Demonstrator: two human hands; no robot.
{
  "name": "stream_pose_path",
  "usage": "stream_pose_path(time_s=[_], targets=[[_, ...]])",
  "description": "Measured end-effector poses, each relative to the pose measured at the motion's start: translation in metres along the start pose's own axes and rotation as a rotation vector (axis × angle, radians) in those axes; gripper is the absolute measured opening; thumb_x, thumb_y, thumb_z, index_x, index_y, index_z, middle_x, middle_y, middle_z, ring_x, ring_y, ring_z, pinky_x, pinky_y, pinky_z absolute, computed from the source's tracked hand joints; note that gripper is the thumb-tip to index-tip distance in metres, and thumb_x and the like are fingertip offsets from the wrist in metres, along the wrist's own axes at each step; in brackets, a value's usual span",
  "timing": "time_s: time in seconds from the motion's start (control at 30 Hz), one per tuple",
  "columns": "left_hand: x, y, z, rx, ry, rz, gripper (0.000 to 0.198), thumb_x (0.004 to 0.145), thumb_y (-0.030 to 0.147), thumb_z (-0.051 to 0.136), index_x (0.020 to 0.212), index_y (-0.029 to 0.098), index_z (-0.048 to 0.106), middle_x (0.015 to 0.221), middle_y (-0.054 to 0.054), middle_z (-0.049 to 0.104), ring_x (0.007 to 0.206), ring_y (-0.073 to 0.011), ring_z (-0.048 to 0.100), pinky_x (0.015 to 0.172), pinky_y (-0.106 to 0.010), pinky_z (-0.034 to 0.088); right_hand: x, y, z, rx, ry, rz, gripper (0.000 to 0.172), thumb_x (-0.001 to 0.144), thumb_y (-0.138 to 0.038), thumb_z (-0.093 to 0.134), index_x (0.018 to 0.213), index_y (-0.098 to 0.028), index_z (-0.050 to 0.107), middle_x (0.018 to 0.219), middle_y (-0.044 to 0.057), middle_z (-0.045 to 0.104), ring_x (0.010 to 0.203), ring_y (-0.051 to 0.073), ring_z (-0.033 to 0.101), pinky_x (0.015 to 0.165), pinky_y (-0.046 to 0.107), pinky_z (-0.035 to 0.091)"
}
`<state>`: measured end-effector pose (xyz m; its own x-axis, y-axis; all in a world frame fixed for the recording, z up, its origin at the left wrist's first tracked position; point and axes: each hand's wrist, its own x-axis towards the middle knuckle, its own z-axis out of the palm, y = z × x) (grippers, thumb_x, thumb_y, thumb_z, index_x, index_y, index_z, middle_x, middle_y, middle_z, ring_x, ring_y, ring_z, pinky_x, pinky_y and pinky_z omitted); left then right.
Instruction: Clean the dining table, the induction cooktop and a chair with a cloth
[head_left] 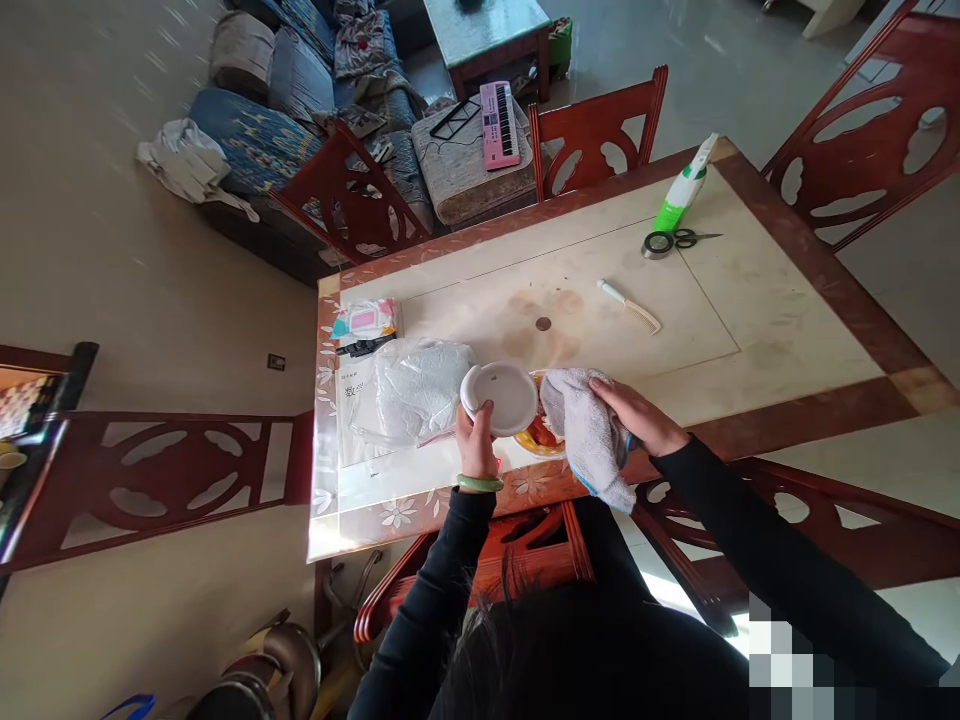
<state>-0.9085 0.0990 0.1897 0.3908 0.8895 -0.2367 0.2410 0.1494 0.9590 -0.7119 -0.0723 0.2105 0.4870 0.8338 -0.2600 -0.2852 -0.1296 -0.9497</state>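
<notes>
My left hand (477,442) grips a round white dish (504,398) by its near left edge, with the thumb on its face. Whether it is a bowl or a lid I cannot tell. My right hand (634,412) holds a bunched grey towel (581,415) with a blue edge, which hangs down over the table's near edge. The towel is close to the dish's right side. Partly hidden beneath both is a plate or bowl with red and yellow colouring (534,440). Left of my left hand lies a clear plastic bag with white contents (424,390).
On the table (465,305) are a comb (630,306), a roll of black tape (658,245), scissors (686,238), a green-and-white bottle (682,190) and a colourful packet (365,319). Red wooden chairs (596,130) surround it. A pink keyboard (499,125) lies beyond.
</notes>
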Motion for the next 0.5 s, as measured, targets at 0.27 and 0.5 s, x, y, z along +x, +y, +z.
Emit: stream_pose_path(time_s=[0.27, 0.5], targets=[[-0.004, -0.009, -0.008, 0.022, 0.008, -0.004, 0.059, 0.084, 0.06, 0.069, 0.13, 0.021, 0.068, 0.12, -0.009, 0.073, 0.111, -0.0269, 0.065, 0.084, -0.033, 0.055, 0.009, 0.003, -0.104, -0.319, 0.444, -0.1, 0.044, 0.098, -0.061, 0.061, 0.112, -0.022, 0.076, 0.123, 0.018, 0.078, 0.125, 0.031, 0.07, 0.112, 0.047, 0.05], [-0.001, -0.03, -0.007, 0.047, 0.013, -0.035, 0.051, 0.081, 0.057, 0.072, 0.115, 0.02, 0.07, 0.111, -0.008, 0.071, 0.106, -0.026, 0.063, 0.089, -0.035, 0.051, 0.034, 0.08, -0.066, -0.901, 0.275, -0.319, 0.029, 0.091, -0.03, 0.071, 0.118, -0.021, 0.078, 0.126, 0.015, 0.074, 0.116, 0.034, 0.067, 0.104, 0.053, 0.054]])
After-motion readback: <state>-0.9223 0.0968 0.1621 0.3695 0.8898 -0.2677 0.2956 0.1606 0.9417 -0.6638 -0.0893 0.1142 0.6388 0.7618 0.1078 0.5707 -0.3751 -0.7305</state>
